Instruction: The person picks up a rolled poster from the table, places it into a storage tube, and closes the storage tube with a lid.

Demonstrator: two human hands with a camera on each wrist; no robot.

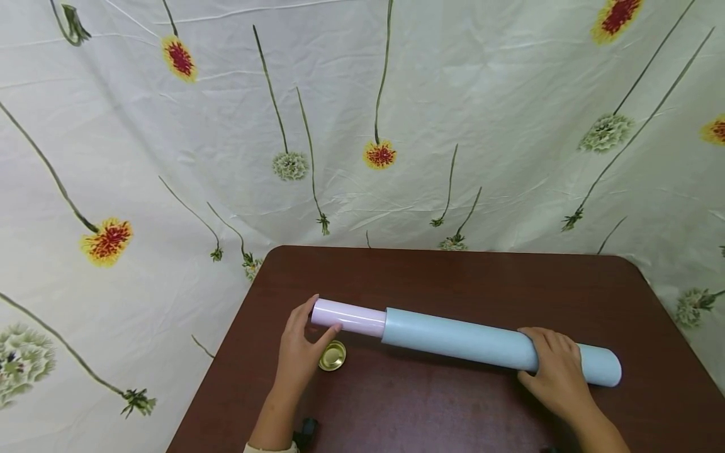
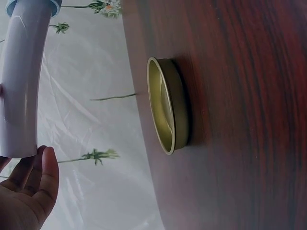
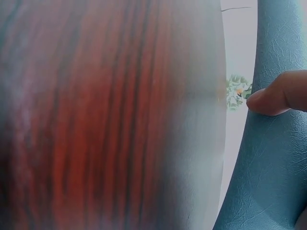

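Note:
A long light-blue tube (image 1: 453, 336) with a wrinkled, leather-like surface lies slantwise over the table, held by my right hand (image 1: 555, 371). The thumb is on its near side and the fingers go over the top. Out of its left end sticks a smooth lilac tube or roll (image 1: 354, 318). My left hand (image 1: 300, 346) holds the free end of the lilac piece, fingertips at the end and thumb on the near side. In the left wrist view several fingers (image 2: 48, 177) touch that end. How far the lilac piece reaches inside is hidden.
A shallow gold round cap (image 1: 332, 356) lies on the brown wooden table (image 1: 430, 402), close to the left thumb. Behind the table hangs a white flower-printed cloth (image 1: 340, 94). A small dark object (image 1: 306, 433) shows beside the left wrist.

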